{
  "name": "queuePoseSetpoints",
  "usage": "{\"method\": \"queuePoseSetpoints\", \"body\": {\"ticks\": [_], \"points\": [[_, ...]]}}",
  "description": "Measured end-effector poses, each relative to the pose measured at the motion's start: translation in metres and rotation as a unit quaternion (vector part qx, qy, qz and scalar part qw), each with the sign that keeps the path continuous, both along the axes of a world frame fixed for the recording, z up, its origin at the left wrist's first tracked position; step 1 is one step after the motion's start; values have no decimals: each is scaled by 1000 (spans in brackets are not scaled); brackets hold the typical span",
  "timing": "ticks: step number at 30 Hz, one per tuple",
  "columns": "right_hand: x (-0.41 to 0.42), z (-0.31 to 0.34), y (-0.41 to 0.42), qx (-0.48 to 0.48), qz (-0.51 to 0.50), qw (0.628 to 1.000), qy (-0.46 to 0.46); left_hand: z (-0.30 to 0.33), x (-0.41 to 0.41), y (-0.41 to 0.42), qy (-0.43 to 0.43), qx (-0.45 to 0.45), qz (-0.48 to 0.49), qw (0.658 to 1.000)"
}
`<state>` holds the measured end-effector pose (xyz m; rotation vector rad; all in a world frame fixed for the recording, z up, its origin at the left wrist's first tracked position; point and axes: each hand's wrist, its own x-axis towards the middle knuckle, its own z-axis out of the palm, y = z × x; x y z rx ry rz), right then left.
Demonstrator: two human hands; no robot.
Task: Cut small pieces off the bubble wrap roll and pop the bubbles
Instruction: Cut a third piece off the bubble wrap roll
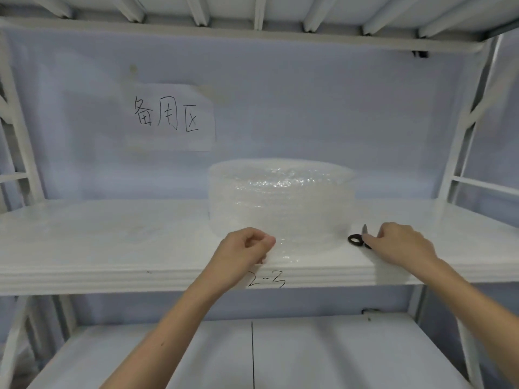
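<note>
White metal rack, middle shelf (112, 242) at chest height. A bubble wrap roll (280, 197) is seen lying flat on its end, set right of centre on the shelf, with a loose sheet end (297, 248) drawn forward to the shelf's front edge.

Left hand (244, 251): fingers are curled, and the left edge of the loose sheet is pinched between thumb and fingers at the front lip of the shelf.

Right hand (401, 242): placed on the shelf just right of the roll, fingers bent down over black-handled scissors (361, 238). One handle loop is exposed to the left of the fingers; a short dark tip is seen pointing up and away behind it. The scissors are touched, but whether they are actually gripped cannot be told; the second loop is hidden under the fingers.

A paper sign (168, 116) with handwritten characters is fixed to the pale back panel, above and left of the roll. "2-3" (266, 280) is handwritten on the shelf's front edge, just below the left hand. A lower shelf (337, 355) is seen beneath, marked with a thin dark vertical line.
</note>
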<state>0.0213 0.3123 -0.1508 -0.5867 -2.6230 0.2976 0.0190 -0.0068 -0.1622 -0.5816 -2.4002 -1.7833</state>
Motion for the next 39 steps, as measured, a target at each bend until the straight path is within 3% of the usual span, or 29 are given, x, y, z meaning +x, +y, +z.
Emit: {"method": "queuePoseSetpoints", "body": {"ticks": [8, 11, 14, 19, 25, 29, 32, 34, 36, 39], "points": [[-7, 16, -2, -34, 3, 998, -49, -3, 3, 10, 16, -49, 26, 998], [-10, 18, 1, -1, 9, 1000, -28, -3, 4, 12, 26, -70, 32, 997], [-16, 12, 0, 30, 23, 999, -25, -4, 4, 13, 28, -63, 35, 997], [-16, 15, -2, 7, 31, 996, -81, -6, 9, 17, 11, -21, 1, 1000], [-6, 34, -5, 19, 30, 984, -174, -11, 10, 22, -2, 1, 37, 999], [0, 34, 3, 31, 39, 987, -150, -13, 9, 20, -18, 17, 37, 999], [19, 36, 23, -88, 56, 989, -103, -14, 11, 19, -23, 23, 30, 999], [41, 29, 34, -238, 104, 965, -33, -15, 13, 19, -23, 24, 25, 999], [66, 14, 30, -419, 162, 892, 53, -16, 14, 19, -23, 26, 16, 999], [95, -20, -5, -612, 217, 757, 65, -18, 14, 21, -21, 18, 5, 1000]]}}
